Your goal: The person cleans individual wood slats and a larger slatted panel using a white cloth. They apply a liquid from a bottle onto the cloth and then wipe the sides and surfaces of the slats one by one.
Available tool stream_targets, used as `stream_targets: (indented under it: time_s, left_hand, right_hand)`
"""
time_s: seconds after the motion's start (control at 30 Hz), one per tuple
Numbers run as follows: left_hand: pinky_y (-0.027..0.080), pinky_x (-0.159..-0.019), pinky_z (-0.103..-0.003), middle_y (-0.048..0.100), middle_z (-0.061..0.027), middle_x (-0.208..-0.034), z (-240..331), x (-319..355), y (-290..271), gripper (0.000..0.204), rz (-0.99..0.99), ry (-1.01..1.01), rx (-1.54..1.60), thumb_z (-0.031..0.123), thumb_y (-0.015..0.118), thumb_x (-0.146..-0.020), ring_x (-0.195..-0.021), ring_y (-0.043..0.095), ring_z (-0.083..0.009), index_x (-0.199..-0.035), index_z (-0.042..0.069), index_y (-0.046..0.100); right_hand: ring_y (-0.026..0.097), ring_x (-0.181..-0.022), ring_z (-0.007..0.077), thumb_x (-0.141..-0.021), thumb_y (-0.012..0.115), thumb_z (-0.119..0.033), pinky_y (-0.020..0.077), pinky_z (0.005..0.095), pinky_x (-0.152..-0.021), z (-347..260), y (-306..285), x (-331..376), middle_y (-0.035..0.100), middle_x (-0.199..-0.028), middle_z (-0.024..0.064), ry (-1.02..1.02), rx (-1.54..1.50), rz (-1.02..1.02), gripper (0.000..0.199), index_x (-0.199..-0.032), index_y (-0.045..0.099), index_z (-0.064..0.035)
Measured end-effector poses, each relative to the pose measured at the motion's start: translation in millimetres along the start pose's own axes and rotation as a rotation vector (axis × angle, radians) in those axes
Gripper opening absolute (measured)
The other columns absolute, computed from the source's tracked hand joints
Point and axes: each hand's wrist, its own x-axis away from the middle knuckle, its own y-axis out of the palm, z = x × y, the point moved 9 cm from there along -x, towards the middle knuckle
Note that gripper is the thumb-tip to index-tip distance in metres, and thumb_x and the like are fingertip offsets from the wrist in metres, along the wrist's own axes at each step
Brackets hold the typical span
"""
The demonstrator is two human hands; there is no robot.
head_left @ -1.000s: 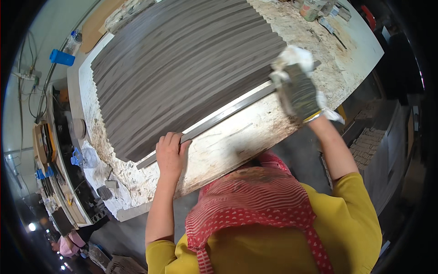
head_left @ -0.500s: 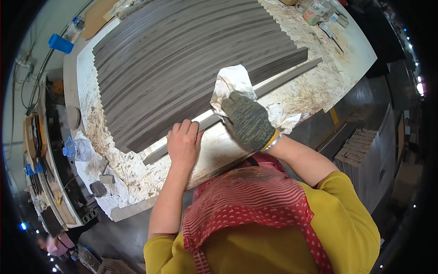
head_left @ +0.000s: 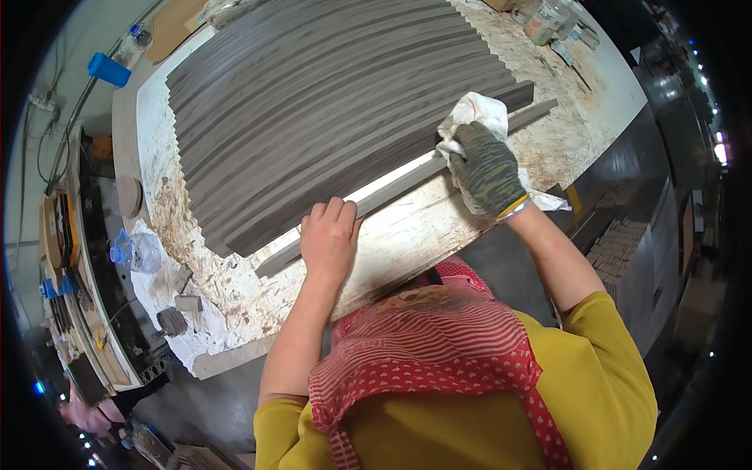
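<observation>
A long grey wooden strip (head_left: 399,186) lies along the near side of the table, running up toward the right. My bare left hand (head_left: 329,239) is closed round it near its left end, fingertips over the far edge. My right hand (head_left: 489,168), in a dark green-grey knitted glove, grips a stained white cloth (head_left: 482,113) and presses it on the strip toward its right end. The cloth hides that stretch of the strip. Just beyond lies a row of many similar grey wooden strips (head_left: 337,102), set side by side.
The white, brown-stained table (head_left: 376,258) carries a clear bottle with a blue handle (head_left: 129,252) at left and a small grey block (head_left: 188,303). A blue cup (head_left: 108,70) stands far left; jars (head_left: 544,22) stand far right. Stacked boards (head_left: 619,247) rise at right. Another person (head_left: 86,411) is at lower left.
My right hand has slid the cloth along the strip, to the right and slightly away. The left hand and the strip have shifted a little to the right.
</observation>
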Motion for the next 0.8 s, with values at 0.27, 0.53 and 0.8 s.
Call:
stream_targets:
  time_s: [0.27, 0.53, 0.8]
  left_hand:
    - [0.042, -0.074, -0.04, 0.055, -0.0058, -0.09, -18, 9, -11, 0.022, -0.069, -0.049, -0.043, 0.022, 0.072, -0.074, -0.088, 0.054, -0.027, -0.087, 0.008, 0.059]
    - [0.042, -0.074, -0.038, 0.06, -0.0036, -0.092, -85, 68, -47, 0.023, 0.018, -0.206, -0.034, 0.016, 0.074, -0.071, -0.087, 0.055, -0.0264, -0.09, 0.008, 0.065]
    - [0.044, -0.076, -0.038, 0.061, -0.0072, -0.09, -124, 99, -48, 0.023, 0.182, -0.371, 0.246, 0.014, 0.076, -0.069, -0.088, 0.055, -0.0284, -0.088, 0.005, 0.065]
  right_hand:
    - [0.055, -0.105, 0.0337, -0.086, 0.054, -0.02, 0.0426, 0.0473, -0.094, -85, 58, 30, 0.056, -0.113, 0.0224, -0.7, 0.663, -0.02, 0.035, -0.112, 0.057, 0.0024]
    - [0.057, -0.092, 0.0328, -0.086, 0.052, -0.014, 0.0455, 0.0448, -0.085, -92, 90, 26, 0.056, -0.1, 0.0214, -0.548, 0.362, -0.117, 0.028, -0.107, 0.053, 0.0028]
    - [0.056, -0.088, 0.0268, -0.084, 0.053, -0.012, 0.0469, 0.039, -0.078, -84, 46, -1, 0.057, -0.092, 0.0177, -0.202, 0.146, -0.202, 0.018, -0.097, 0.056, 0.0002]
